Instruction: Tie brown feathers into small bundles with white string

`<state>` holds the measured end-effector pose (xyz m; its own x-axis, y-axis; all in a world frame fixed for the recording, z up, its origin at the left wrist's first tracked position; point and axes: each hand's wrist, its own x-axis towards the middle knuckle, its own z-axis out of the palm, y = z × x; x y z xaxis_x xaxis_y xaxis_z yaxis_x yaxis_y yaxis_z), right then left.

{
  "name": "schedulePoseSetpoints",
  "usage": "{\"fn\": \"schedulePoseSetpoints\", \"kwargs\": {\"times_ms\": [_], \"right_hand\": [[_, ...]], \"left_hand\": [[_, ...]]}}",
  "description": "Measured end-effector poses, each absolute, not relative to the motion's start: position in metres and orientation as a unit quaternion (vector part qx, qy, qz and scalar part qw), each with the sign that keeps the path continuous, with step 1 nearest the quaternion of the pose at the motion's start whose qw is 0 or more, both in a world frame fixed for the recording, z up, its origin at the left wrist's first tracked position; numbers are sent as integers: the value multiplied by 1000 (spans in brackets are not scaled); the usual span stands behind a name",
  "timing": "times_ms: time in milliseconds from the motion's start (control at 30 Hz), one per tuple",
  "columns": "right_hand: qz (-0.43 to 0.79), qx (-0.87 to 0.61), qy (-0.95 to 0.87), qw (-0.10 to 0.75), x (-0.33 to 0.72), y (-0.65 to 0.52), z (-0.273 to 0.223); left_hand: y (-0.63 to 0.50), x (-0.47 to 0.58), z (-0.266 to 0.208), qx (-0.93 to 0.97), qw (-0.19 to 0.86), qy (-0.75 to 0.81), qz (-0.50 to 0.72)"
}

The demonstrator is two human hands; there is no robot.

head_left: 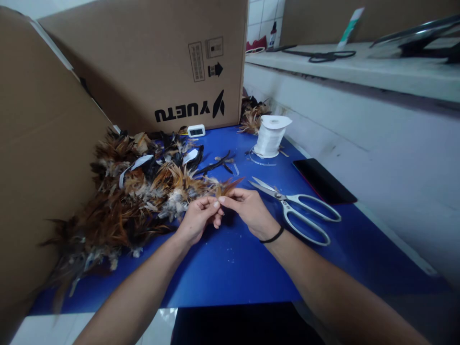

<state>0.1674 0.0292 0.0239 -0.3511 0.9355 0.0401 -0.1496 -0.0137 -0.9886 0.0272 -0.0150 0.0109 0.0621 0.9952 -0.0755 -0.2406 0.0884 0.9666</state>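
Forearms [136, 285] end in hands [199, 219] [253, 212] pinching brown feathers [231, 185].

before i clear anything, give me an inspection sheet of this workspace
surface: blue tabletop, small white specks near its front
job's things: brown feathers, held; large feather pile at left; white spool upright toward the back
clutter: scissors, blades slightly apart; black-screened device lying flat; small white display
hands: left hand and right hand pinch the brown feathers
cables: nothing seen
surroundings: cardboard behind and at left; ledge at right
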Motion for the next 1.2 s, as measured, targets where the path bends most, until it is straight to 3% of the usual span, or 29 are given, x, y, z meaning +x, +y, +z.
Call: {"fn": "schedulePoseSetpoints", "kwargs": {"times_ms": [633, 967, 1200], "right_hand": [[652, -315, -481, 494, 173, 36, 30], [713, -284, -453, 454, 175, 42, 25], [716, -254, -505, 410, 178, 39, 26]], "left_hand": [[-15, 28, 15, 433, 583, 453, 517], [-18, 25, 15, 439, 626, 439, 472], [-16, 25, 16, 397, 628, 417, 523]]}}
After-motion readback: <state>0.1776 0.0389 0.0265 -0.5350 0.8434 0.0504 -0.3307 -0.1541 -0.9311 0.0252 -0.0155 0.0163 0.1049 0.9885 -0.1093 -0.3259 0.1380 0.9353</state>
